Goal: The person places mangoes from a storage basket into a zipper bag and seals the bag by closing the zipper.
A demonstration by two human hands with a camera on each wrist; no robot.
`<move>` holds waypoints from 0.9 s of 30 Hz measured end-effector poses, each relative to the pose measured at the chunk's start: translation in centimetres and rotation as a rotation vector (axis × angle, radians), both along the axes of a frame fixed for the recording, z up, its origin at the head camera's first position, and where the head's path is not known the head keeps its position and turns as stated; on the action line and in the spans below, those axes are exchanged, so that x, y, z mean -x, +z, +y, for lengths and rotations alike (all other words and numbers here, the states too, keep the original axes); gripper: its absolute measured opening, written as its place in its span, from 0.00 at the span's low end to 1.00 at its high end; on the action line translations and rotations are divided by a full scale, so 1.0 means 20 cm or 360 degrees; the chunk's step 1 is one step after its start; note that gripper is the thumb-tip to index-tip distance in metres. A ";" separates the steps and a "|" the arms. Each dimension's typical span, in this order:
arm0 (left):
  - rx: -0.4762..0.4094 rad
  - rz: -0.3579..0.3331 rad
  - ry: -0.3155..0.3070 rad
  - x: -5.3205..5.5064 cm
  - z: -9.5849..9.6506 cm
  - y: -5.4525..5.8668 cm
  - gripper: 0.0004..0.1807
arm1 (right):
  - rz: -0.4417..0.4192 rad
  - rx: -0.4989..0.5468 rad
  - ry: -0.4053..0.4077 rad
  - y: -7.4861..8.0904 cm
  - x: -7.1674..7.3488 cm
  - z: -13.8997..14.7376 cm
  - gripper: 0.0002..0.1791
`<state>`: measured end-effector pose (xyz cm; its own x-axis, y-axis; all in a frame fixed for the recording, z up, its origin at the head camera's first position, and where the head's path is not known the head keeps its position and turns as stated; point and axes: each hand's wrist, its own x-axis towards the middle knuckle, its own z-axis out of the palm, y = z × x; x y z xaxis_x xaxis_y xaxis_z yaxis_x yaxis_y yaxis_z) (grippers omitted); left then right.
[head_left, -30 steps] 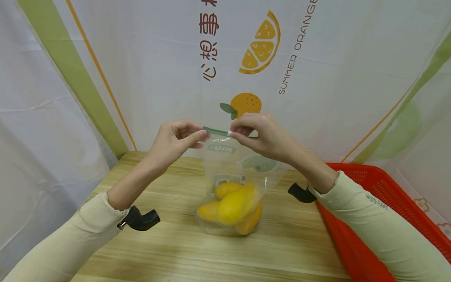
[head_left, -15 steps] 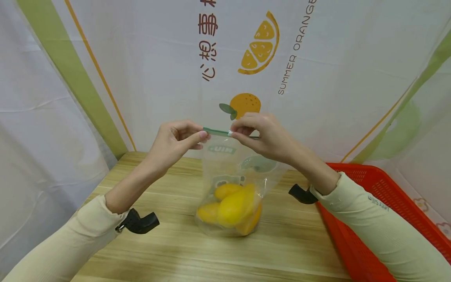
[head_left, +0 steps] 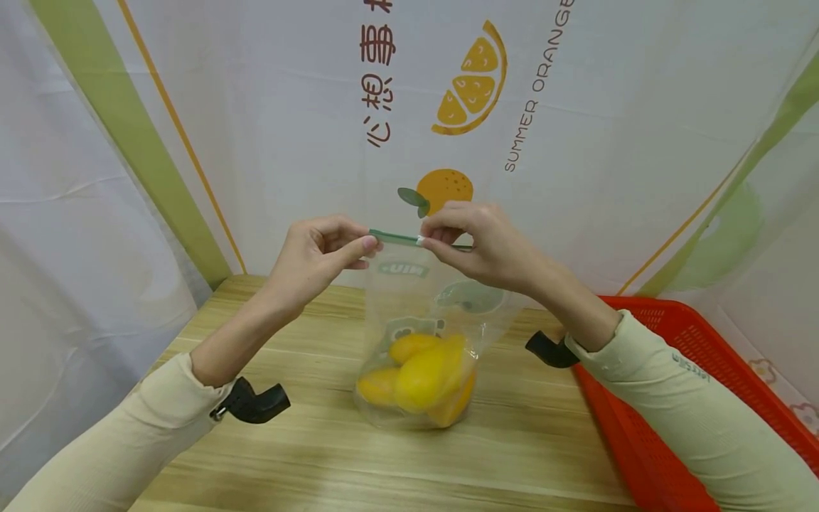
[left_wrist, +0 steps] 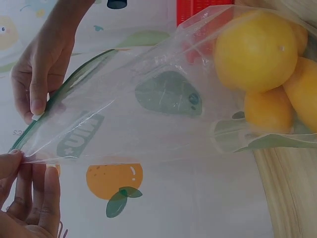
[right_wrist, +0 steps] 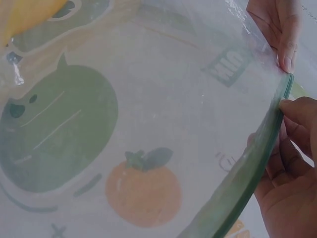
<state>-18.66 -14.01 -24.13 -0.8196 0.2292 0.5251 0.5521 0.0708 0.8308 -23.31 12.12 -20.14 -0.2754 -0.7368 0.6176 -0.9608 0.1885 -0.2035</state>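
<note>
A clear zip bag [head_left: 399,302] with a green zip strip [head_left: 395,237] along its top stands on the table, stretched upward. Several yellow and orange fruits [head_left: 419,380] lie in its bottom. My left hand [head_left: 310,256] pinches the left corner of the strip between thumb and fingers. To the right of it, my right hand [head_left: 476,238] pinches the strip at a small white slider [head_left: 419,240], mostly covered by the fingertips. In the left wrist view the green strip [left_wrist: 81,70] curves past the right hand [left_wrist: 47,64], and the fruits [left_wrist: 257,54] press together at the far end.
A red plastic basket [head_left: 678,310] stands at the right, under the right forearm. Behind the wooden table [head_left: 269,462] hangs a white curtain [head_left: 288,107] printed with oranges and lettering. Black wrist mounts [head_left: 259,402] stick out below both cuffs.
My right hand has moved very slightly right along the strip with the slider. The left hand keeps its pinch on the corner, and the fruits stay put.
</note>
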 end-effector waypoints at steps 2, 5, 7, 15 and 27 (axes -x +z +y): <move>0.0000 -0.0001 0.0002 0.00 0.00 0.00 0.07 | -0.0001 -0.0007 0.0000 0.00 0.00 0.00 0.04; 0.0000 -0.0001 0.0013 0.00 0.00 0.00 0.07 | -0.0002 -0.0012 -0.0001 0.00 0.00 0.00 0.04; 0.0005 0.0000 0.0021 0.00 -0.01 0.00 0.07 | 0.0000 -0.0010 0.0001 0.00 0.00 0.00 0.04; 0.0005 -0.0011 0.0010 0.00 -0.02 -0.01 0.07 | 0.0029 0.0012 0.0012 -0.01 0.01 0.01 0.05; -0.0017 -0.0008 0.0012 0.01 -0.02 -0.01 0.07 | 0.0030 0.0006 -0.0021 -0.01 0.02 0.04 0.05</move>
